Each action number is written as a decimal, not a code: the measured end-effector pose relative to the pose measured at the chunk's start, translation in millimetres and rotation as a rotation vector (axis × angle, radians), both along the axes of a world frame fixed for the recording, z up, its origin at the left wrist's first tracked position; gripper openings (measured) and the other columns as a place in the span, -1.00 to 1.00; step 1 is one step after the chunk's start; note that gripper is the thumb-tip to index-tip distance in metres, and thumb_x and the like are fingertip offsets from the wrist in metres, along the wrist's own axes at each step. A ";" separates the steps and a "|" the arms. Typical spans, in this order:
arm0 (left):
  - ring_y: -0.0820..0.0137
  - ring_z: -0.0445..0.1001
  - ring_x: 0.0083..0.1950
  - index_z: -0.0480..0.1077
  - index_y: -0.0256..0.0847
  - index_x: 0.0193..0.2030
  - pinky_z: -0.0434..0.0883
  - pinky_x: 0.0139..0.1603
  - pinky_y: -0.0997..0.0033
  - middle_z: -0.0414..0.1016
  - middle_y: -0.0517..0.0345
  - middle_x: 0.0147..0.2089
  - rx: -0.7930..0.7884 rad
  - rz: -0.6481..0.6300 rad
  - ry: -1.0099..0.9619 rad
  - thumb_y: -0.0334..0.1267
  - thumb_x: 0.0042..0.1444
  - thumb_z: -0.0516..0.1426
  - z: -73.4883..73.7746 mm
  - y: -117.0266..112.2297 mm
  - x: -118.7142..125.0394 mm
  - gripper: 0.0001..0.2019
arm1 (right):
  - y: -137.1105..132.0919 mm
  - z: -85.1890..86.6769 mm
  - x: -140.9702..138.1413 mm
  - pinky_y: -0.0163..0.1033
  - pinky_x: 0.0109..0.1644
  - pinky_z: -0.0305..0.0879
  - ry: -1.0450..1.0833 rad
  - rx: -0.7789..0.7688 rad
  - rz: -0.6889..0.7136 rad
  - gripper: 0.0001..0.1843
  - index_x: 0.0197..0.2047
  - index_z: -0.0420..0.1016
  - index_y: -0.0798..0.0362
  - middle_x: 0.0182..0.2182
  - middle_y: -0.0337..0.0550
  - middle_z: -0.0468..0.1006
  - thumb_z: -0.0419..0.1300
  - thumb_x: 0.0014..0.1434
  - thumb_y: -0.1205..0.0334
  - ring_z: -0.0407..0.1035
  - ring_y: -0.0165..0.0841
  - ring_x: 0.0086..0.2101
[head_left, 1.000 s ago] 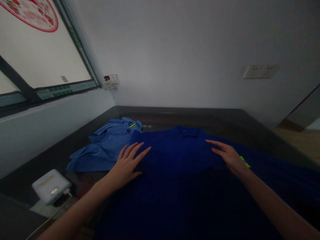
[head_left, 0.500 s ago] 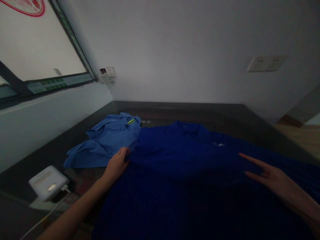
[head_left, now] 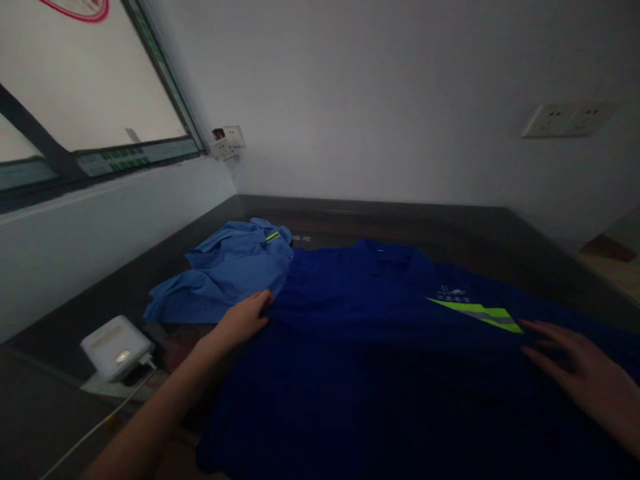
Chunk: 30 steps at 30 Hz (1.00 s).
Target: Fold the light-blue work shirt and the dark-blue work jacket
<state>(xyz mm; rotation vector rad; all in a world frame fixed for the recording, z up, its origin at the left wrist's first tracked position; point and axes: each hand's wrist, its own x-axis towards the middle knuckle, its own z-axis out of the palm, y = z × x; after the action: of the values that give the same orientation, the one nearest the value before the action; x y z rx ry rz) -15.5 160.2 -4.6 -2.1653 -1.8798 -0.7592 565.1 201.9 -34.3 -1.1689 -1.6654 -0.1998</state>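
Note:
A dark blue work shirt [head_left: 340, 293] lies spread over the dark table, collar toward the wall. My left hand [head_left: 245, 320] has its fingers closed on the shirt's left edge. Across the cloth, my right hand [head_left: 575, 363] rests by the shirt's right side, thumb and fingers apart. Its fingertips are at the end of a yellow-green and grey reflective strip [head_left: 480, 313], below a small white print [head_left: 453, 292]. A lighter blue garment [head_left: 235, 277] lies rumpled beyond my left hand, meeting the dark shirt's edge. The lower part of the dark shirt is in deep shadow.
A white box-shaped device [head_left: 117, 348] with a white cable [head_left: 100, 423] sits on the left of the table [head_left: 450, 223]. Wall sockets [head_left: 570, 120] are at the right, others [head_left: 227, 141] in the corner. A window [head_left: 125, 80] borders the left side.
The reflective strip on the shirt's right chest has come into sight. My right hand has shifted right along the cloth; my left hand keeps its place on the edge. The view has turned slightly.

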 end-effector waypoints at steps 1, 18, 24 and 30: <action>0.28 0.43 -0.17 0.29 -0.13 -0.20 0.31 -0.17 0.36 0.44 0.12 -0.16 -0.055 -0.052 0.004 -0.34 -0.06 0.08 6.6 -1.6 -2.9 -0.77 | -2.0 11.2 -10.6 0.21 0.10 0.24 -0.055 0.052 -0.061 -0.54 -0.10 0.53 -0.14 -0.06 0.13 0.50 0.17 -0.02 -0.17 0.40 0.10 -0.08; 0.27 0.50 -0.28 0.38 -0.16 -0.31 0.29 -0.30 0.40 0.52 0.09 -0.35 0.070 0.014 -0.151 -0.07 0.20 -0.04 9.4 26.5 -17.1 -0.73 | 51.3 164.0 -371.1 -0.16 -0.03 0.30 -0.794 -0.090 0.228 -0.74 -0.09 0.53 -0.02 -0.11 -0.11 0.57 0.10 0.19 0.22 0.43 -0.19 -0.08; 0.32 0.47 -0.13 0.35 -0.18 -0.17 0.34 -0.11 0.39 0.50 0.05 -0.18 0.277 -0.173 -0.186 -0.29 0.25 -0.09 6.1 38.1 -6.2 -0.79 | 106.6 153.2 -441.7 -0.11 -0.08 0.32 -0.657 -0.152 0.073 -0.62 0.03 0.37 0.05 -0.02 0.06 0.50 0.04 0.25 0.01 0.42 -0.13 -0.05; 0.28 0.41 0.04 0.33 -0.22 0.03 0.33 0.12 0.26 0.41 -0.04 0.02 0.403 -0.150 -0.236 -0.30 0.24 -0.07 1.5 64.6 -28.1 -0.72 | 132.9 145.7 -464.9 -0.09 -0.10 0.31 -0.532 -0.193 0.137 -0.55 -0.01 0.32 0.03 -0.06 0.06 0.52 0.15 0.15 -0.09 0.42 -0.10 -0.06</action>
<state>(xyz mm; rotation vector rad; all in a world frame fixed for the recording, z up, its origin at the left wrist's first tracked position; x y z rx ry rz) -43.6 224.8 -3.1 -2.0401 -1.4980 -1.3450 100.2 334.8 111.4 -1.2044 -2.2651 -0.2856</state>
